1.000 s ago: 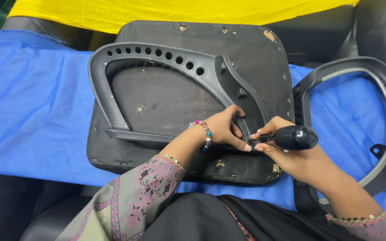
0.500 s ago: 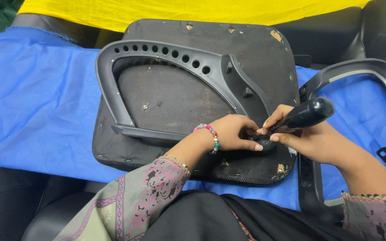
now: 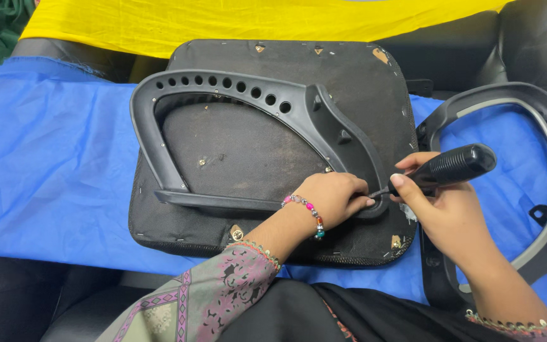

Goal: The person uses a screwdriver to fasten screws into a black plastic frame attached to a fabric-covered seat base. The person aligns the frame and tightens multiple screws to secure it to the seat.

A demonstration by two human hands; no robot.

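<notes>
Between both hands, screwdriver point(image 3: 446, 170) slants, tip lower-left toward armrest point(image 3: 254, 101).

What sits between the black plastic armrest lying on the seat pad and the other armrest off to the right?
In the head view, the right hand holding a black-handled screwdriver, over seat pad and blue cloth.

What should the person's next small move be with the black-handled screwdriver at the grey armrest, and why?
Probably turn the black-handled screwdriver in place. Its tip meets the lower corner of the grey plastic armrest, which lies on the black upturned seat base. The left hand presses that corner down beside the tip, and the right hand grips the handle, so the tool looks seated.
</notes>
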